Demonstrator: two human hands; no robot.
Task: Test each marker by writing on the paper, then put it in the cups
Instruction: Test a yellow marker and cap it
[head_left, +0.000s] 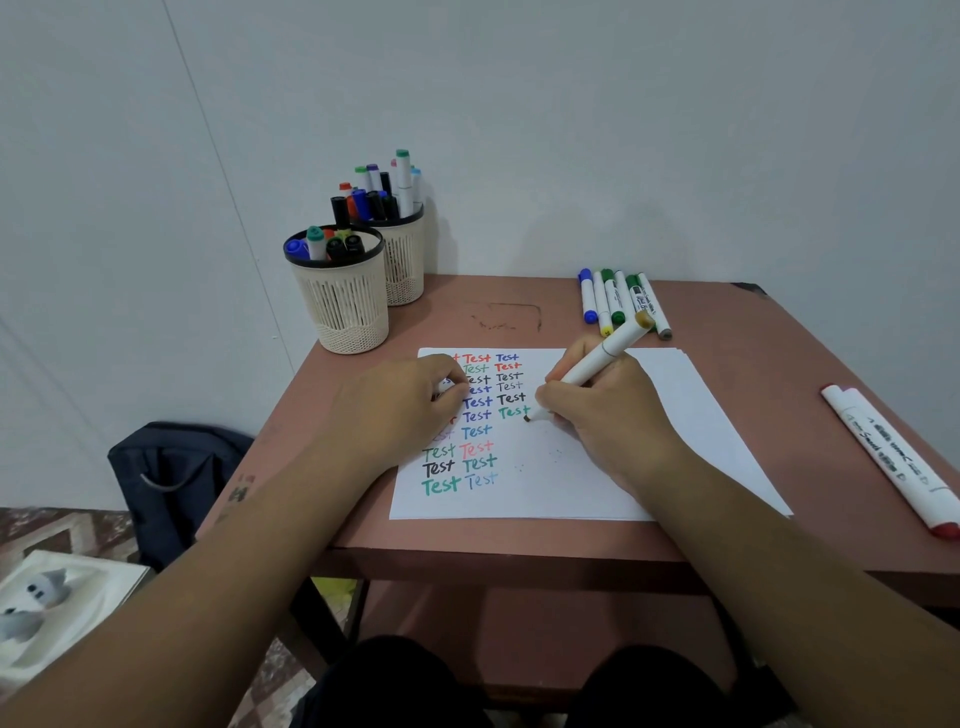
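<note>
Marker (597, 364) pinched in right hand (597, 415) grip, tip on paper (649, 467), left hand (400, 405) grip curled, contents unclear

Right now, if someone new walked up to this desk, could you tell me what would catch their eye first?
Most likely the white paper in the middle of the reddish table, covered in columns of colourful "Test" words. Over it, the right hand grips a white marker, tip down on the sheet, while the left hand rests on the paper's left side. At the table's far left corner, two cream cups bristle with markers.
</note>
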